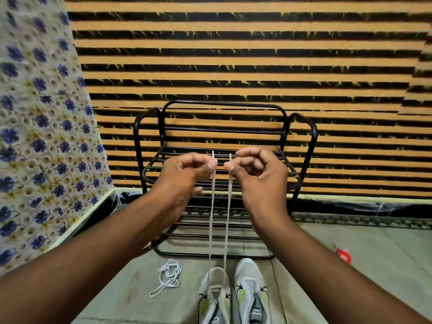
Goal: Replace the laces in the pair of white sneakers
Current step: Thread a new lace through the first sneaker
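Running up from the front eyelets of the left sneaker (pixel 214 298), the white lace (pixel 211 218) rises as two taut, nearly parallel strands to the raised hands. The left hand (pixel 187 169) pinches the left strand between thumb and forefinger just below its tip, with the remaining fingers curled; the right hand (pixel 257 169) pinches the right strand in the same manner. Both lace tips project a short way above the fingers, close together and at nearly equal height. The left sneaker stands on the floor (pixel 385 253) at the lower centre of the head view, toe pointing away from the person, with only its lowest eyelets threaded. The right sneaker (pixel 251 291) stands just beside it, parallel, white with grey and yellow-green panels, a white lace showing at its front eyelets. A second loose white lace (pixel 167 277) lies in an untidy coil on the floor to the left of the sneakers. Behind the shoes stands a black metal-tube shoe rack (pixel 222 174) with bare rails, set against a wall (pixel 233 54) of orange and black horizontal stripes. A cloth with blue flowers (pixel 42 136) hangs at the left edge. A small red object (pixel 343 255), too blurred to identify, lies on the floor at the right.
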